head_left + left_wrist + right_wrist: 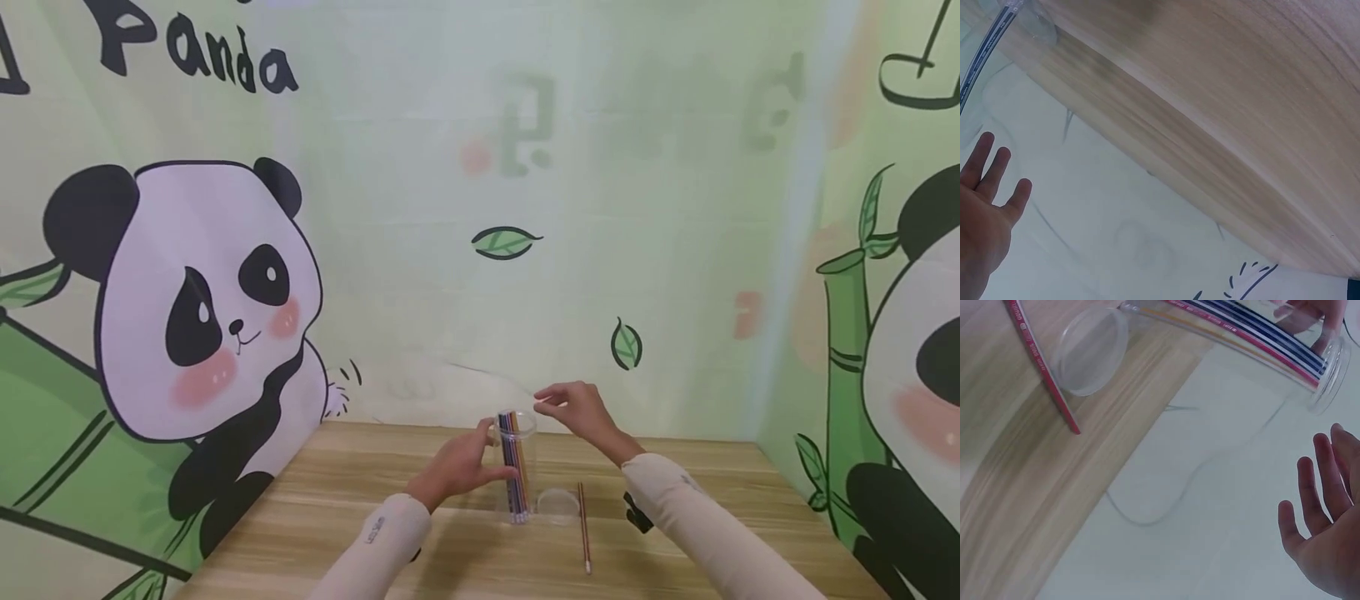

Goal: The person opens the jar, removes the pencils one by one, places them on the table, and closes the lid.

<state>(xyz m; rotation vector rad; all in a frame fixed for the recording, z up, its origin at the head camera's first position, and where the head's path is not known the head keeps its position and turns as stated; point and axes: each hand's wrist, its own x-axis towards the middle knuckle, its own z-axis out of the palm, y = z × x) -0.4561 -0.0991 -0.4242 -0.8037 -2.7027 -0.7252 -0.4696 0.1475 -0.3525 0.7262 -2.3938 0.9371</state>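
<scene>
A clear plastic jar (531, 467) stands upright on the table with several pencils (513, 462) inside, white eraser ends down. My left hand (463, 460) holds the jar from the left, thumb across its front and fingers behind. In the left wrist view three fingers (996, 175) of this hand extend apart from the jar, against the backdrop. Just right of the jar's mouth, my right hand (577, 408) hovers with loosely bent fingers and nothing in them. The right wrist view shows its fingertips near the jar's rim (1334, 372).
A round clear lid (558, 506) lies beside the jar's base. Right of it rests a single red pencil (584, 529), eraser end toward me. A small black object (637, 513) shows below the right sleeve. The panda backdrop (420, 333) rises behind the wooden table (337, 500).
</scene>
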